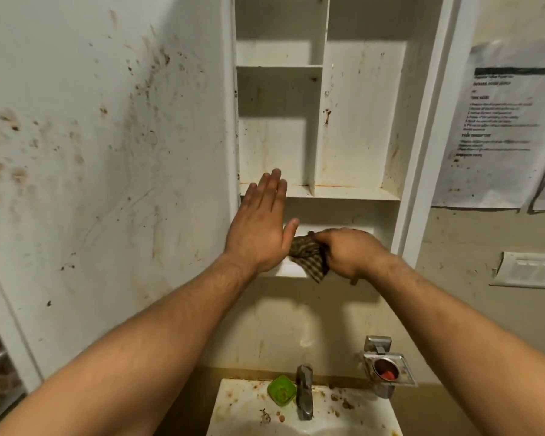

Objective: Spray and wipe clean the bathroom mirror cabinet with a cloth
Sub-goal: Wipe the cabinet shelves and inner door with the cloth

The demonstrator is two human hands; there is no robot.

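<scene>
Forearms reach up; right hand grip clamps the soft, light, bunched cloth; left hand flat, fingers straight, holding nothing.

Open wall cabinet: white shelves and an upright divider, streaked with brown and rust-coloured stains. A checked cloth, gripped by the right hand, sits at the front edge of the lowest ledge. Below, a white basin carries a green pad just beside the metal tap. Brown crumbs lie scattered over its rim.
</scene>
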